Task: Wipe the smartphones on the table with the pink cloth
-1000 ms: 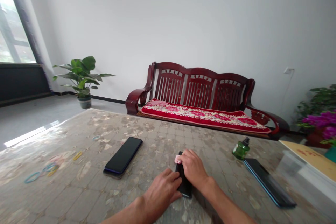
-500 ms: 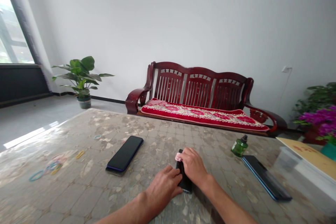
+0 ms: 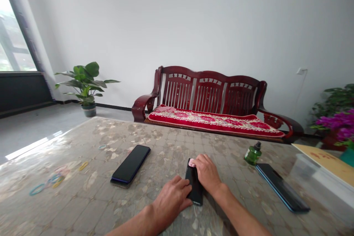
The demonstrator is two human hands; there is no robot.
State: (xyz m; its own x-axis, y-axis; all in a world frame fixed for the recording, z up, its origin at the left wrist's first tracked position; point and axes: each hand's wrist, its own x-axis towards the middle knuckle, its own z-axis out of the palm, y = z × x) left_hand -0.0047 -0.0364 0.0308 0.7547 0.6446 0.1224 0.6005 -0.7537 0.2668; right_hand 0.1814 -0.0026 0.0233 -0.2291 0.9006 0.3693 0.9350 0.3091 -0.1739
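A black phone (image 3: 194, 185) lies flat on the patterned table (image 3: 83, 199) in front of me. My left hand (image 3: 170, 200) rests on the table with its fingers curled against the phone's left edge, holding it in place. My right hand (image 3: 207, 173) presses a small pink cloth (image 3: 191, 163) onto the far end of the phone's screen, fingers closed over the cloth.
A second dark phone (image 3: 131, 164) lies to the left, a third (image 3: 282, 187) to the right near a small green bottle (image 3: 252, 155). Coloured rubber bands (image 3: 47, 183) are scattered far left. A yellow-topped box (image 3: 326, 167) sits at the right edge. A red wooden bench (image 3: 212, 108) stands behind.
My right hand with the pink cloth has shifted slightly along the phone's far end; more of the screen shows. The left hand stays at the phone's edge.
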